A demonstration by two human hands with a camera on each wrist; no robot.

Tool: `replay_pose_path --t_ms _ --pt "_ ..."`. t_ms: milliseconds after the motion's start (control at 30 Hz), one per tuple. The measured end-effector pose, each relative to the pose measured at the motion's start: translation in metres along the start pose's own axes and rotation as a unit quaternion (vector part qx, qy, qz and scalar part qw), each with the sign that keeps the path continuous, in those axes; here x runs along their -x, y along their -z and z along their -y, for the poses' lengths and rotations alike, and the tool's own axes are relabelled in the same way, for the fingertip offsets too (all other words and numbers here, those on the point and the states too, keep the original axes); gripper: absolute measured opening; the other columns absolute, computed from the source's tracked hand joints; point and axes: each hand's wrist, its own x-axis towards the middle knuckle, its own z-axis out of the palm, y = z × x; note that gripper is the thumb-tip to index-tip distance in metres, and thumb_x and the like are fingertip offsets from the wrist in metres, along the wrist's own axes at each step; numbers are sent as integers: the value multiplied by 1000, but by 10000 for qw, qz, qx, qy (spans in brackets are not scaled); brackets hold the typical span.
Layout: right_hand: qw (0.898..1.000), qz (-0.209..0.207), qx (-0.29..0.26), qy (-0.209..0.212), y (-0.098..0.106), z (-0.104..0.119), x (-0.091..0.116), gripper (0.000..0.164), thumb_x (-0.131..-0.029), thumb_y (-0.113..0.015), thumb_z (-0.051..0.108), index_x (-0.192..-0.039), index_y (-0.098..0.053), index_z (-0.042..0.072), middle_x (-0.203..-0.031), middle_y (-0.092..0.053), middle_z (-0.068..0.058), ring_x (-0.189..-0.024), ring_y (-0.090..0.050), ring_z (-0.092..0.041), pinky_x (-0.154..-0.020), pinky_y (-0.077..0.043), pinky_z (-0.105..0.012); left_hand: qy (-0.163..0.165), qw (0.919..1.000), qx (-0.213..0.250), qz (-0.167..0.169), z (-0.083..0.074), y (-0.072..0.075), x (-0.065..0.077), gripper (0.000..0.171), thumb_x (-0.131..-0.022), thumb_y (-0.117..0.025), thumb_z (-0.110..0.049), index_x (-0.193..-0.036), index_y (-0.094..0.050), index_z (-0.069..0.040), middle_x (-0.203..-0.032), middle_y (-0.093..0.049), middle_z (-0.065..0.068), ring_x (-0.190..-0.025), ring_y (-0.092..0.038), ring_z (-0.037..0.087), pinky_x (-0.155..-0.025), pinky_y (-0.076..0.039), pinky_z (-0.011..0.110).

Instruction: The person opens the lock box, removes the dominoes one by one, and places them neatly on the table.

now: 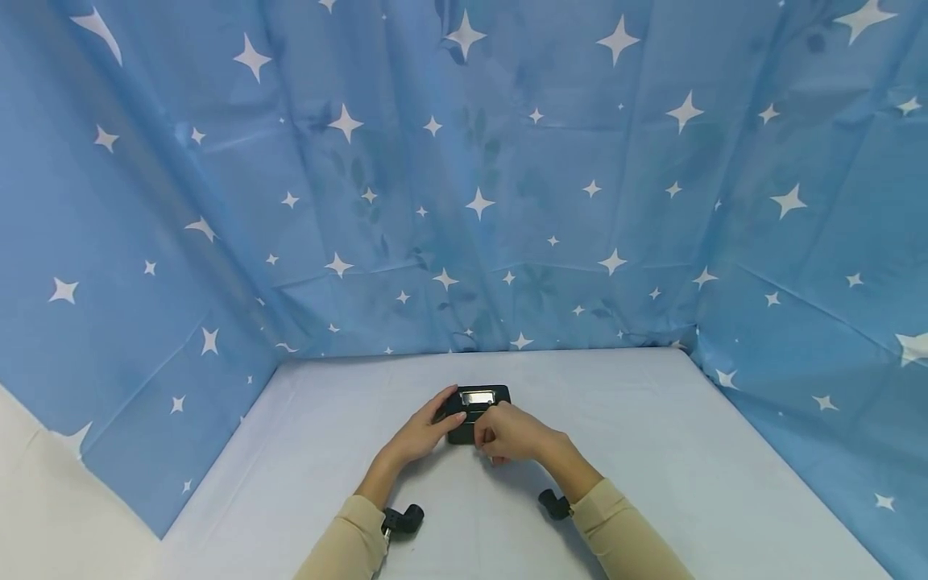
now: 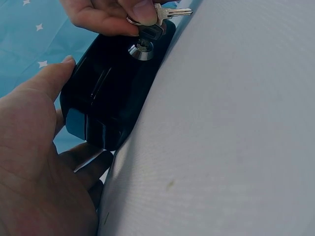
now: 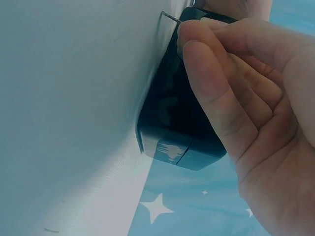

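White cloth [image 1: 312, 459] is spread over the work surface, and on it, towards the far edge and around the middle, a black box [image 2: 115, 86] is laid. Its left end is held by the left hand [image 1: 423, 433]: the thumb is set against the upper edge, and the other fingers are bent loosely behind the end, so that the hand is kept only partly closed around the box. By the right hand [image 1: 516, 433] a dark-headed key [image 2: 151, 32] is pinched between thumb and forefinger, with the remaining fingers curled in. That key is lined up with the silver lock [image 2: 141, 52] on the side of the box turned to the person; how deep it is seated cannot be told. Beside the pinching fingers a second, silver key [image 2: 173, 13] is carried on the ring [image 2: 131, 21], its blade pointed out over the cloth. On top of the box a bright rectangular panel [image 1: 478, 397] can be seen. Farther out, a black camera is worn at each wrist, on the left [image 1: 404, 519] and on the right, and the forearms are covered by beige sleeves [image 1: 623, 528]. Behind and along both sides, the surface is enclosed by blue curtains [image 1: 507, 161] printed with white stars. At the lower left, a cream area [image 1: 58, 499] is left uncovered by them.
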Motion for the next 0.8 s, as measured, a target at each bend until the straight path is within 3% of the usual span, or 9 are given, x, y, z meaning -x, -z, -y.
replay_pose_path --t_ms 567,800 --pt "9988 -76 412 -254 -2 7 -1 10 -89 -77 0 -86 -80 9 -73 -76 1 -55 -68 -8 -53 -54 -19 -53 9999 81 66 5 0 -1 72 -101 -62 -56 -163 -33 -35 -169 -34 9 -157 -30 36 -123 -28 64" --pt "9974 -158 681 -159 -1 9 -1 8 -87 -80 1 -86 -81 9 -73 -76 4 -56 -64 -2 -54 -53 -17 -106 9999 102 34 4 0 -2 72 -101 -63 -53 -163 -34 -32 -168 -35 10 -156 -31 37 -122 -29 64"
